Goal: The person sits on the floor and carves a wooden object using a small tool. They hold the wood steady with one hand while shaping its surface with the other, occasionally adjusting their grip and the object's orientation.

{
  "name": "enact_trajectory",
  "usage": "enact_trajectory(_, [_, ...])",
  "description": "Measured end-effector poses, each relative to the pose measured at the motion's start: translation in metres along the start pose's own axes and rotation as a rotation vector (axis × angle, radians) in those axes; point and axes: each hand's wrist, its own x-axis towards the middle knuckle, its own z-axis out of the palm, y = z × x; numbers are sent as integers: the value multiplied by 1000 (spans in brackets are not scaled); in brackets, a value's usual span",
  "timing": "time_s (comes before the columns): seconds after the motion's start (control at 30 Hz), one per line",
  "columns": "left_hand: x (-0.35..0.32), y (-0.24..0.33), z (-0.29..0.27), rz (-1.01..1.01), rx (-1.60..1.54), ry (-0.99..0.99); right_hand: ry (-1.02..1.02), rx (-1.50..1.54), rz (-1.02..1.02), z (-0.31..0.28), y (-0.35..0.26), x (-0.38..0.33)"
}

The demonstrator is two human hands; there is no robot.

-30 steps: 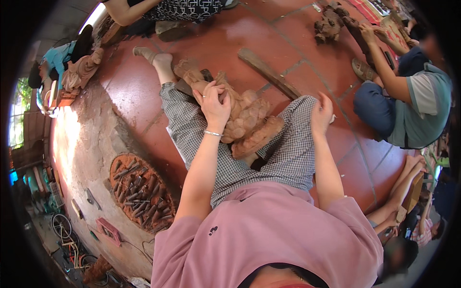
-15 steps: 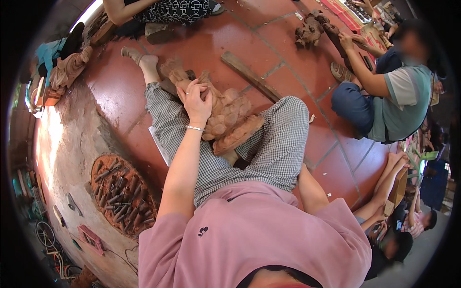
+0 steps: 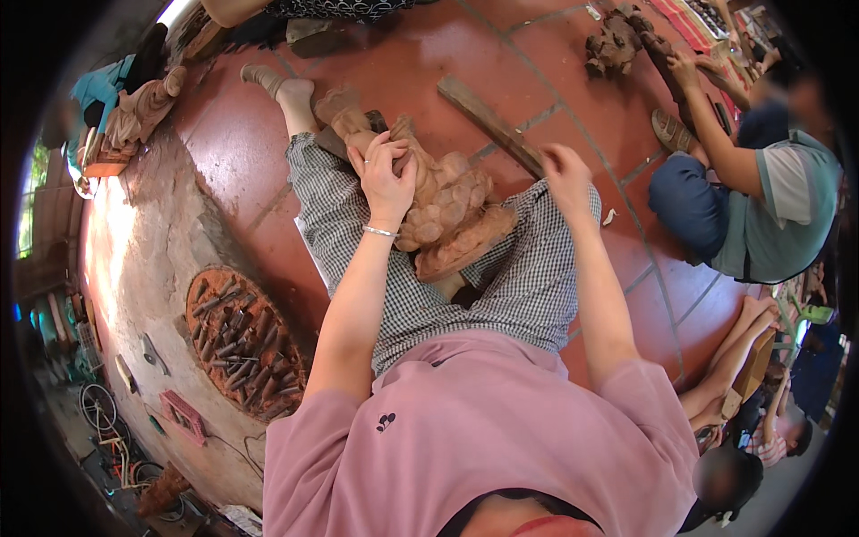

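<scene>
A brown wood carving (image 3: pixel 447 201) with rounded, scale-like lumps lies slanted across my lap and between my legs, its narrower end pointing away to the left. My left hand (image 3: pixel 390 183) is on the upper part of the carving, fingers bent around it; a bracelet circles that wrist. Over my right knee hovers my right hand (image 3: pixel 567 183), its fingers loosely bent and apart, with nothing visible in them. It is close to the near end of a long wooden bar (image 3: pixel 488 121) on the tiled floor.
At my left, a round tray (image 3: pixel 201 345) of many chisels sits on a worn concrete surface (image 3: pixel 148 295), near a pink-red crate-like object (image 3: pixel 182 417). A seated person (image 3: pixel 787 197) works on a dark carving (image 3: pixel 617 45) at the right. Other people sit around.
My right hand has come up from beside my right hip to above the knee. My left hand stays on the carving. The whole view has shifted slightly.
</scene>
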Motion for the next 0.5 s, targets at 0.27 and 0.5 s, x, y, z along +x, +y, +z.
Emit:
enact_trajectory(0.27, [3, 5, -5, -9, -69, 0, -433, -462, 370, 120, 87, 68])
enact_trajectory(0.5, [0, 4, -9, -30, -95, -15, -515, -408, -53, 153, 44, 41])
